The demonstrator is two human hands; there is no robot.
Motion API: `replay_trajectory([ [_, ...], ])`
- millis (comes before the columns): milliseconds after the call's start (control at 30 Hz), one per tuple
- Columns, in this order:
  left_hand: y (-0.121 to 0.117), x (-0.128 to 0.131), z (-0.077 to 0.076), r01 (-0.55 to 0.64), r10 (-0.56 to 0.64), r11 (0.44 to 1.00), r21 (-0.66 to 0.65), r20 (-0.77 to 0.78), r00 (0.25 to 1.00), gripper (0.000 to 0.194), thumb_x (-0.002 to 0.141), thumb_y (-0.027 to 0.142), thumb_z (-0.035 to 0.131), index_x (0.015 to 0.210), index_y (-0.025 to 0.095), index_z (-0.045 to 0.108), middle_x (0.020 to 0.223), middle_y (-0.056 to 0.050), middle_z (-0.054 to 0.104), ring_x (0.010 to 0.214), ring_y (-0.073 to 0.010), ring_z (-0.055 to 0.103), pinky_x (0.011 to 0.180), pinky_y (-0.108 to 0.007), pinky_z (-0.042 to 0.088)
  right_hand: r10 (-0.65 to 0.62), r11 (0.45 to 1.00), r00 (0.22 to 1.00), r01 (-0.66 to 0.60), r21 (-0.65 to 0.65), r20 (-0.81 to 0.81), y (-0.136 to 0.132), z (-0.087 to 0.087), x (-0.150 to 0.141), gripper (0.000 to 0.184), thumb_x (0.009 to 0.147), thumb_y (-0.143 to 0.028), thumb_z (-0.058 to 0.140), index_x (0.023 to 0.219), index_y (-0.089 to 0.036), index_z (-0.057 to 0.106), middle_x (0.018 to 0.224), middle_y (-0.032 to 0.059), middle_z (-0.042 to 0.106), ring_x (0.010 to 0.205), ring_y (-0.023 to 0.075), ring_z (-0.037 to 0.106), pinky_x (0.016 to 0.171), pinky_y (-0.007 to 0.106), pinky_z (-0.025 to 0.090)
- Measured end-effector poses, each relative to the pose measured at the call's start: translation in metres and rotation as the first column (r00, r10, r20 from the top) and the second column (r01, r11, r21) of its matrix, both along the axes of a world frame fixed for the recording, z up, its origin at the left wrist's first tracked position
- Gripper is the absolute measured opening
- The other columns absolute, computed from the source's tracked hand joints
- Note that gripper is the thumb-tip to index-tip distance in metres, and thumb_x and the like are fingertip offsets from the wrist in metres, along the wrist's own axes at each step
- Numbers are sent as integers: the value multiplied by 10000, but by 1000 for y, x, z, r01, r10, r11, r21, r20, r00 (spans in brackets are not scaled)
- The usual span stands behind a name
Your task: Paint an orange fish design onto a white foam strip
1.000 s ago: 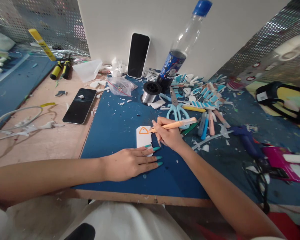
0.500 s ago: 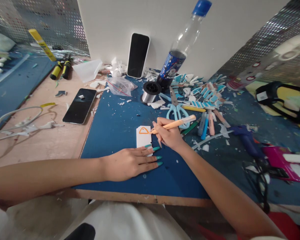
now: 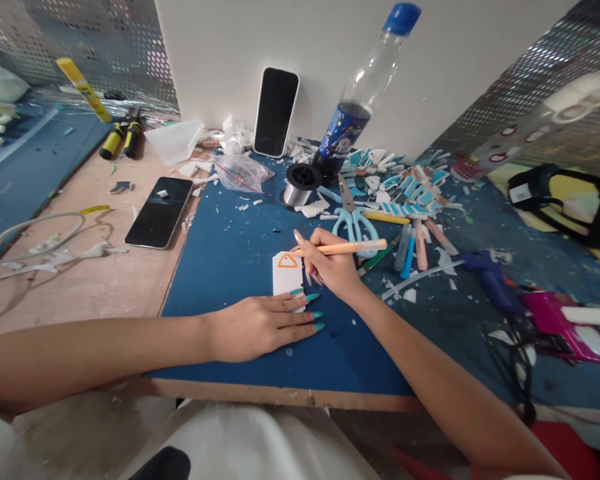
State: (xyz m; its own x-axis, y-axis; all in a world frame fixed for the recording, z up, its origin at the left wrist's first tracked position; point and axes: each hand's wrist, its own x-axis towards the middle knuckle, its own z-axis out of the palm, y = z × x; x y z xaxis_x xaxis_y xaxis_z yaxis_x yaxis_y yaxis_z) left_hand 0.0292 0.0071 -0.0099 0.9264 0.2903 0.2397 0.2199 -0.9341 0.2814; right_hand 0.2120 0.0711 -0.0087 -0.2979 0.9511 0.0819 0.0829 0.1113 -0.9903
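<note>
A small white card with an orange triangle drawn near its top lies on the blue mat. My left hand rests flat on the mat, its fingers stretched out and its fingertips pressing the card's lower edge. My right hand is closed around an orange pen, whose tip sits at the triangle's upper right side. Light blue scissors lie just behind my right hand.
Behind stand a spool of wire, a plastic bottle and a phone leaning on the wall. Another phone lies on the wooden table at left. Markers, paper scraps and a glue gun crowd the right.
My right hand has shifted slightly left and the pen has tilted flatter, its tip moving up along the triangle's right side. My left hand and the card have stayed put.
</note>
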Motion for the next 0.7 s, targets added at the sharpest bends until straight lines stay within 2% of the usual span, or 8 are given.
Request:
replay_trajectory([
  [400,0,0,-2,3,-3,1000,-5,18,1000,380,954,124,283,1277,81,479,1327,-106,512,1261,-277,445,1042,-411,424,32,999,998,-34,31,53,2,1,-3,380,853,-388,556,565,-192,405,398,-83,421,274,37,363,316,189,273],
  [700,0,1,-1,-8,8,1000,3,-22,1000,384,960,141,279,1294,110,466,1344,-80,496,1291,-236,412,1083,-363,383,84,991,991,-94,95,100,3,0,-2,383,855,-374,559,558,-192,398,427,-71,432,380,55,427,435,204,374],
])
